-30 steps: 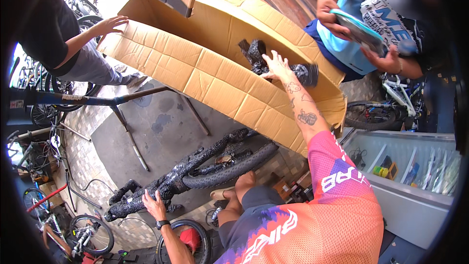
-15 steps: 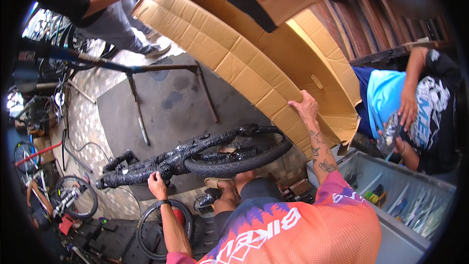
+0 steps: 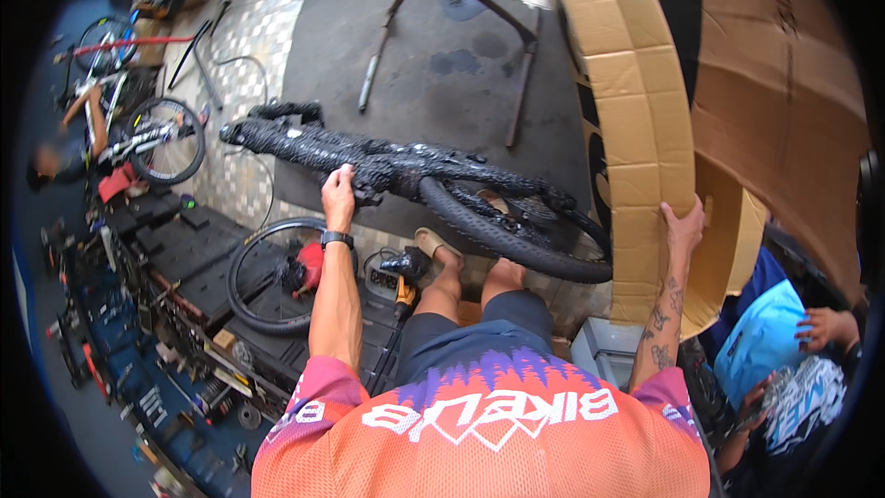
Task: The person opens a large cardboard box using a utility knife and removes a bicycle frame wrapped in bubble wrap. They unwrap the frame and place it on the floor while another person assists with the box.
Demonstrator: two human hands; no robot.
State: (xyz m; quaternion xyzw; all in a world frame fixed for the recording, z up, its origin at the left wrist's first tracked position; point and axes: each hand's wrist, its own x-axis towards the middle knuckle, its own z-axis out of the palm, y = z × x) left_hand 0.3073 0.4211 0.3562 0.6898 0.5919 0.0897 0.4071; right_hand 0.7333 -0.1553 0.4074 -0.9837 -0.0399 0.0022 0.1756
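Note:
A bicycle frame wrapped in black bubble wrap point(image 3: 369, 164) lies in front of me, with a black-tyred wheel point(image 3: 489, 235) along its right part. My left hand point(image 3: 339, 195), a watch on its wrist, is closed on the near side of the wrap around mid-length. To the right stands a long, open cardboard box point(image 3: 636, 101). My right hand point(image 3: 683, 226) grips the near part of its wall, thumb on the left face and fingers over the edge. The wheel's right end reaches close to the box wall; whether they touch, I cannot tell.
A work stand's metal legs point(image 3: 521, 74) rise from the dark floor mat point(image 3: 323, 46). At left are a loose wheel point(image 3: 241, 272), a tool bench point(image 3: 203, 350) and a person point(image 3: 69, 148) beside a bicycle. Another person's hand point(image 3: 830, 327) is at right, near a grey bin point(image 3: 599, 346).
My view has turned right, so the box now stands more upright at the right. The other person's hand on its far end is out of view. Both my hands keep their holds.

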